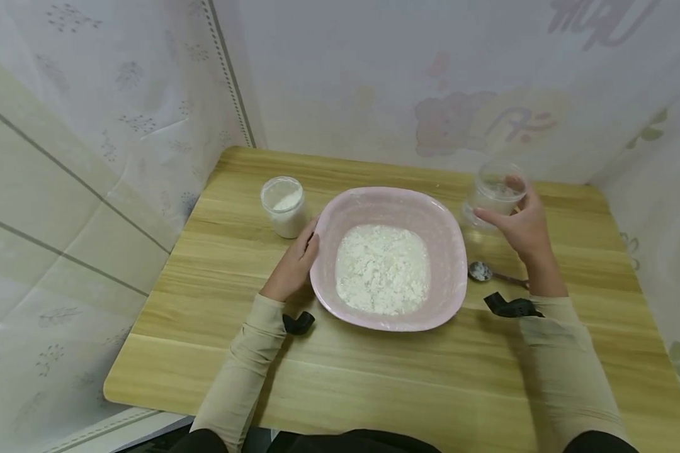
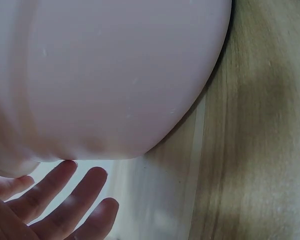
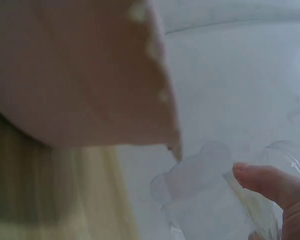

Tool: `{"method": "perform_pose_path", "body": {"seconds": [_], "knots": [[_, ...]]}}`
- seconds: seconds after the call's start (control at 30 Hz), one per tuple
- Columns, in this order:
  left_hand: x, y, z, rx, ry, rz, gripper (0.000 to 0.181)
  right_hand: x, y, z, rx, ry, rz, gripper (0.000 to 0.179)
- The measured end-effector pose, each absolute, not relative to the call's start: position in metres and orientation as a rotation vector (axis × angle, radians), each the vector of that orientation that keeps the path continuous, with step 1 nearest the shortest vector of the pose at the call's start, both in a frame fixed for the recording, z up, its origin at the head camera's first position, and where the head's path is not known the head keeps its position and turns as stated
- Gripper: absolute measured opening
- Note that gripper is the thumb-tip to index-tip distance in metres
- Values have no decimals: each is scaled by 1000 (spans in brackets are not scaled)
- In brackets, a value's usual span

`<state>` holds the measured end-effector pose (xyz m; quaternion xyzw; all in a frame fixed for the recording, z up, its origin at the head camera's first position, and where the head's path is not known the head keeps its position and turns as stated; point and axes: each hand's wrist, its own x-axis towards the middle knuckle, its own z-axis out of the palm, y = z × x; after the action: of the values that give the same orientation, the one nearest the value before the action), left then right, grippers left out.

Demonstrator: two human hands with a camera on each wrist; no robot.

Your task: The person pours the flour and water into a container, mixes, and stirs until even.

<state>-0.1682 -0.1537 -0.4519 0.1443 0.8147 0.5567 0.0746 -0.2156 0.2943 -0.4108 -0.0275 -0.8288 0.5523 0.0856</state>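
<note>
In the head view a pink basin [image 1: 393, 198] stands mid-table, holding lumpy white flour mixture [image 1: 382, 270] with pale liquid around its edge. My left hand [image 1: 297, 261] rests against the basin's left side; the left wrist view shows its fingers [image 2: 92, 187] spread and fairly straight, fingertips right at the pink wall. To the basin's right, my right hand [image 1: 518, 223] grips a clear jar [image 1: 495, 195] between thumb and fingers, over the table's far right part. Cloudy contents show low in the jar. The right thumb [image 3: 265, 180] lies along the jar in the right wrist view.
A clear jar of white powder [image 1: 286, 211] stands left of the basin, close to my left hand. A metal spoon [image 1: 490, 272] with white powder in its bowl lies between the basin and my right wrist. Patterned sheeting [image 1: 345, 82] hangs behind the wooden table [image 1: 385, 377].
</note>
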Motion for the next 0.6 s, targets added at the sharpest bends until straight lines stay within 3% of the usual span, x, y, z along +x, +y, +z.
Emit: {"method": "perform_pose_path", "body": {"seconds": [0.6], "knots": [[-170, -152, -453, 430, 2453, 1657, 57, -222, 314, -465, -60, -2587, 1692, 94]]}}
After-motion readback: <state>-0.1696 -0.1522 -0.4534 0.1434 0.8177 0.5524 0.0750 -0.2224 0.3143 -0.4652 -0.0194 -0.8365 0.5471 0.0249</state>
